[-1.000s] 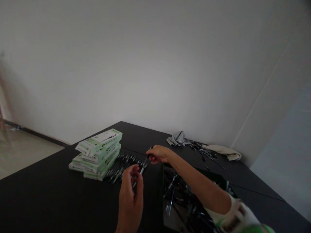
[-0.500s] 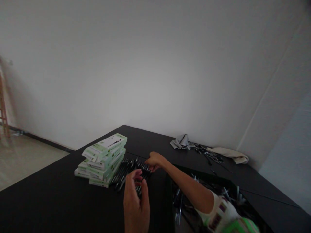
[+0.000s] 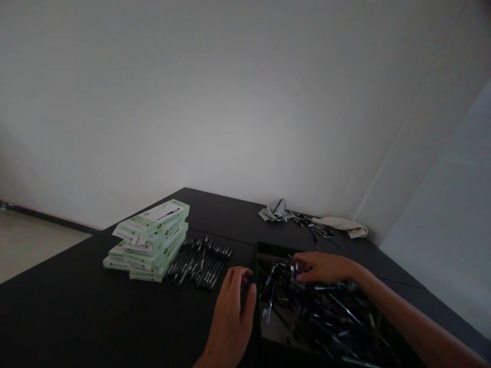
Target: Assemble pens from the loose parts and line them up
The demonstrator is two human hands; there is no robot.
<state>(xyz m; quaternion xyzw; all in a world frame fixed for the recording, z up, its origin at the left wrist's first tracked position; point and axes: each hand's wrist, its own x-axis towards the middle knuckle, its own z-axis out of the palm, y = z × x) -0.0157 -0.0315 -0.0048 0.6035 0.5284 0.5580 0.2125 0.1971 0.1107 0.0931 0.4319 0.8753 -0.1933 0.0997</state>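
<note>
My right hand [image 3: 324, 268] is inside a dark open box [image 3: 256, 286] full of loose black pens [image 3: 326, 322]. Its fingers are pinched at the end of a pen, partly hidden among the others. Just left of the box, my left hand [image 3: 233, 312] hovers over the table, its fingers curved and the thumb apart, with nothing visible between them. Beyond it lies a row of black pens [image 3: 199, 261], side by side on the table. Left of this row stands a stack of green and white pen boxes [image 3: 153, 237].
The black table [image 3: 95, 306] runs back to a pale wall. Toward its far right lie a grey cloth [image 3: 275, 210], a scattered pile of pens [image 3: 316, 227] and a cream cloth [image 3: 343, 225]. A seam crosses the tabletop.
My right hand has left the pen row and moved right into the box. My left hand has shifted right, toward the box edge. The view has turned slightly right.
</note>
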